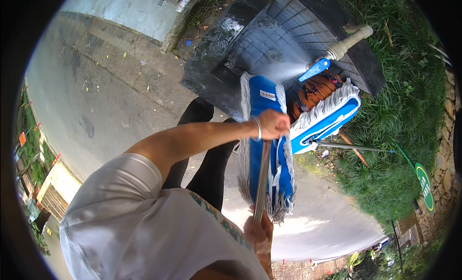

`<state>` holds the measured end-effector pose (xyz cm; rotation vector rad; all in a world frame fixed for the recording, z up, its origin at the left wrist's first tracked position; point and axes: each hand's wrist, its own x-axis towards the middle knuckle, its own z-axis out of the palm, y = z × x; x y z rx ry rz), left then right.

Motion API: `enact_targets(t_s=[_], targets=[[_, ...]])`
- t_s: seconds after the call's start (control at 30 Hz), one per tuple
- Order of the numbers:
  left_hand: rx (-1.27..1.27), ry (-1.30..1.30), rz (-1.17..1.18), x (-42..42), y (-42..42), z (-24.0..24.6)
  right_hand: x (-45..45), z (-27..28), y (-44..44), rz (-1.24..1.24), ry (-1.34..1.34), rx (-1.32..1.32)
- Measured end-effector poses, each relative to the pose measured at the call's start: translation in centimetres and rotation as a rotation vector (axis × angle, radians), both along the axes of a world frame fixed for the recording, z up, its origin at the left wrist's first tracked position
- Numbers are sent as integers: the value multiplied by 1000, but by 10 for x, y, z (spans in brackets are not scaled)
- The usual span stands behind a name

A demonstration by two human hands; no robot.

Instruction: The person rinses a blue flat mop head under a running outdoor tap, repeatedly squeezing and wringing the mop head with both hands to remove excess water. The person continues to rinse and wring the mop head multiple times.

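My left hand (pixel 275 124), with a white band at its wrist, is closed around the metal pole (pixel 262 179) of a flat mop. Lower in view, my right hand (pixel 258 229) grips the same pole. Behind the pole lies the mop's long blue head (pixel 261 103), edged with white and grey yarn fringe; its far end reaches over the basin. From a tap (pixel 337 51) with a blue lever handle (pixel 314 69), water sprays into a dark tiled basin (pixel 249 38). A second blue mop head (pixel 328 123) with white fringe leans at the basin's right side.
Orange-brown patterned cloth (pixel 316 92) is bunched beside the second mop. That mop's pole (pixel 355 147) sticks out toward grass (pixel 375 179) and a green sign (pixel 424 186). Concrete pavement (pixel 119 99) extends to the left. My legs (pixel 213 164) stand close to the basin's dark rim (pixel 202 74).
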<state>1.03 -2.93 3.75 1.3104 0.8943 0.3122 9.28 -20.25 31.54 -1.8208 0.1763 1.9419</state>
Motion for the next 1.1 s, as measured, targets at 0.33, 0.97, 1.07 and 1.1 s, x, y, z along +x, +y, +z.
enact_targets(t_s=[0.33, 0.97, 1.07, 1.1], targets=[[-611, 619, -271, -42, 61, -111, 3, 124, -64, 205, -170, -146], [-106, 297, 645, -274, 229, 232, 1, 53, 22, -272, 585, 28], [-10, 240, 632, -254, 208, 250, -2, 21, 34, -325, 606, 78], [26, 238, 613, -243, 197, 245, -4, 8, 37, -330, 581, 89]])
